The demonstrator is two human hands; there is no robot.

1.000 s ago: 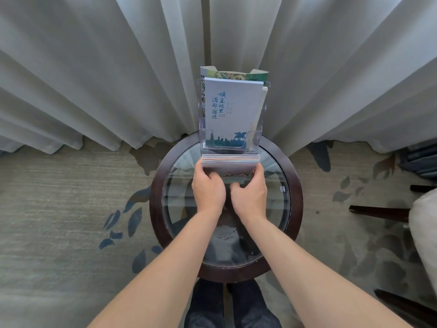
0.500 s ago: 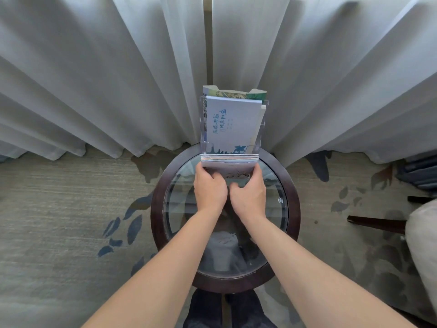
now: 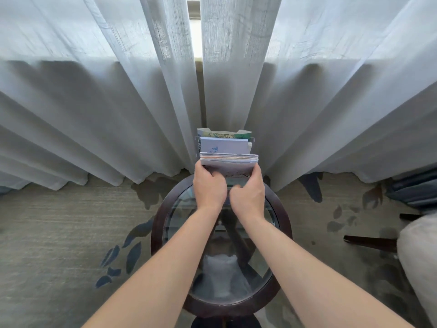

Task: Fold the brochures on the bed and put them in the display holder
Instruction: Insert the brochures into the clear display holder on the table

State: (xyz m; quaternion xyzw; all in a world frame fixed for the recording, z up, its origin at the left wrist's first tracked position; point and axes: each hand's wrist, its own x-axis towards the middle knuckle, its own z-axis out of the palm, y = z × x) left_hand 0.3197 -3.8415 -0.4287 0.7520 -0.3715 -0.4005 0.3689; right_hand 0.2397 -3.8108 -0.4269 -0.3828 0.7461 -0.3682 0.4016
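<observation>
A stack of folded brochures (image 3: 229,162) is raised in front of the clear display holder (image 3: 196,145), its layered top edge level with the holder's front. My left hand (image 3: 208,185) grips the stack's left side and my right hand (image 3: 249,192) grips its right side. Inside the holder stand a pale lilac brochure (image 3: 223,146) and, behind it, a green patterned one (image 3: 224,134). The stack hides the lower part of the holder.
The holder stands at the far edge of a round glass-topped table (image 3: 160,223) with a dark wooden rim. White sheer curtains (image 3: 94,102) hang right behind it. Dark chair legs (image 3: 369,242) and a pale cushion (image 3: 421,256) are at the right, on patterned carpet.
Both hands have lifted the brochure stack from the table top up in front of the holder, covering most of the lilac brochure. The camera has tilted upward.
</observation>
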